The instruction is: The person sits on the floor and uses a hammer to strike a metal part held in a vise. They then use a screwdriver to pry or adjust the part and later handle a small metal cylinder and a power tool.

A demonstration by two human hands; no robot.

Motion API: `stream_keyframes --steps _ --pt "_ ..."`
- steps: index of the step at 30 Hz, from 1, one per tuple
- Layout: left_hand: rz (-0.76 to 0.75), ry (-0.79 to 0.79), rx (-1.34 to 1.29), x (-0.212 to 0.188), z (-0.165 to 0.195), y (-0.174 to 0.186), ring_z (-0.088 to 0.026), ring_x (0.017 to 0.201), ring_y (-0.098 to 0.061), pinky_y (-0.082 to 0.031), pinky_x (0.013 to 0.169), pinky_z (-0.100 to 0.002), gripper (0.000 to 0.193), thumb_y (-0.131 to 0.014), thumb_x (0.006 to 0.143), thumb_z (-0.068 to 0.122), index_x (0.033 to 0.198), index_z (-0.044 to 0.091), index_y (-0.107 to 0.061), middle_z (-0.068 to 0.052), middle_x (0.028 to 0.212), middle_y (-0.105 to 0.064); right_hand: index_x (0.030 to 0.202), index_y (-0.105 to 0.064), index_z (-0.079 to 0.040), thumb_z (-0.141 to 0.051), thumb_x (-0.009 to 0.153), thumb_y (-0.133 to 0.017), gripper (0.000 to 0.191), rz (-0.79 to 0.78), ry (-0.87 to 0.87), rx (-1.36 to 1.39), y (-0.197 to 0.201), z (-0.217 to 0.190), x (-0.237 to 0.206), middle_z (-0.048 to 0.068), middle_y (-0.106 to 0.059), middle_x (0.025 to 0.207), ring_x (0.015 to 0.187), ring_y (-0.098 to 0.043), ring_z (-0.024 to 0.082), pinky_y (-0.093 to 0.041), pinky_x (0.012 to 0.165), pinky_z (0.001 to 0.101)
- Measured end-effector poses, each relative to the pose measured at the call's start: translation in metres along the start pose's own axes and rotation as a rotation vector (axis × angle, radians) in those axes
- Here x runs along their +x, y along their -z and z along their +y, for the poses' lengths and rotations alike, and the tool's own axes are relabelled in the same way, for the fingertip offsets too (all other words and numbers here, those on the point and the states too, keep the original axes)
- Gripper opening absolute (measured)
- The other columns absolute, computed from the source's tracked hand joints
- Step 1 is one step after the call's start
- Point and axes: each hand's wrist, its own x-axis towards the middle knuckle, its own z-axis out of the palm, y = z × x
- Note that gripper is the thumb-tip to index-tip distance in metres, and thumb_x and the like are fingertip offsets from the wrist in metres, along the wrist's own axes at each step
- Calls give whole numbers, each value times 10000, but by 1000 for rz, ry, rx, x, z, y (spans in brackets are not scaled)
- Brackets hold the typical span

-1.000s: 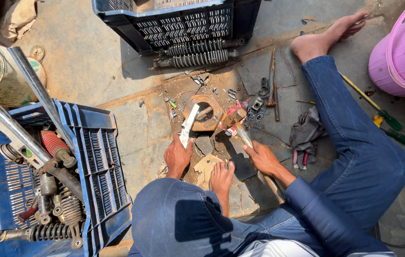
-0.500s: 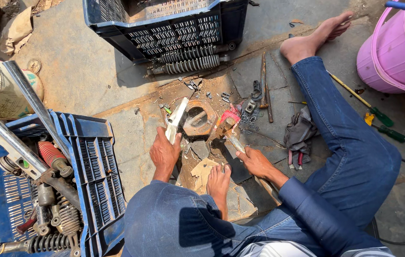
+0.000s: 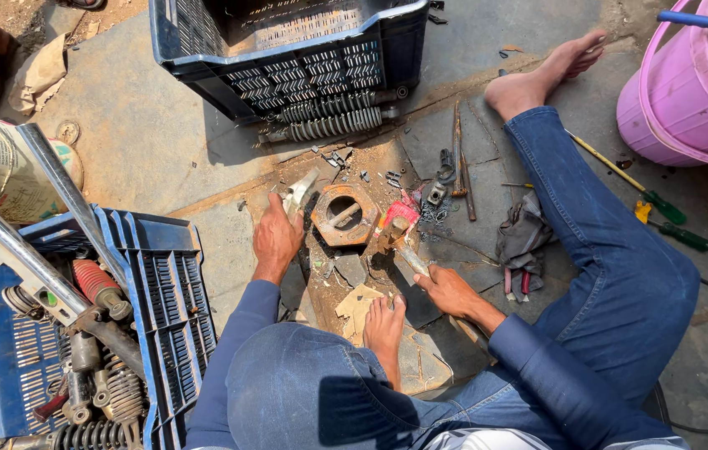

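Sitting on the ground, a person works over a rusty hexagon-shaped metal block (image 3: 346,214) with a round hole in it. The left hand (image 3: 276,237) is curled tight around a flat silvery tool (image 3: 299,194), just left of the block's edge. The right hand (image 3: 447,291) is wrapped around the handle of a hammer (image 3: 400,233), and the hammer's reddish head touches the block's right side. A bare foot (image 3: 384,327) rests on broken bits of card just below the block.

Room to move is small. A blue crate (image 3: 162,275) full of springs and rods sits close on the left. A dark crate (image 3: 304,50) stands near the top, with two coil springs (image 3: 329,117) along its front edge. Little nuts and bits lie scattered above and right of the block. A grey rag (image 3: 523,242) lies beside the outstretched leg. A pink bucket (image 3: 687,92) stands well apart at the top right, with screwdrivers (image 3: 662,212) near it.
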Motion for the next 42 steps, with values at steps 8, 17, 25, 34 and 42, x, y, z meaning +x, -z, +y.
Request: stream_keyframes --steps 8,17,25,34,42 --pt "-9 -13 -28 -6 -3 -12 -523 889 -673 -529 754 -584 474 -706 921 287 1177 -2 -432 -322 990 -682 887 -580 81 -478 1003 -543 572 11 40 -100 -4 13 7 297 -643 773 732 -652 423 -484 715 526" --pt "127 116 -107 -12 -12 -12 -512 851 -685 -527 740 -580 481 -690 958 318 1166 -23 -422 -332 962 -678 915 -597 62 -463 1007 -540 535 -21 68 -100 -3 7 5 324 -659 821 795 -673 444 -480 753 531" --pt "61 257 -239 -11 -33 -35 -515 947 -657 -507 811 -568 569 -700 970 446 1179 -33 -475 -343 1033 -672 925 -603 83 -477 1004 -539 569 -26 65 -119 -5 14 8 318 -668 837 807 -678 442 -492 763 534" --pt "-12 340 -296 -26 -53 -52 -493 965 -666 -499 845 -555 552 -619 997 511 1186 10 -486 -313 1015 -686 923 -607 87 -458 1007 -542 556 -35 78 -127 -4 15 8 319 -669 821 792 -679 448 -493 763 533" --pt "141 365 -337 -33 -40 -53 -494 917 -678 -504 831 -573 517 -567 1023 507 1163 26 -440 -301 981 -691 928 -604 86 -471 1003 -538 566 -59 31 -144 -4 14 7 326 -672 840 811 -679 457 -495 769 535"
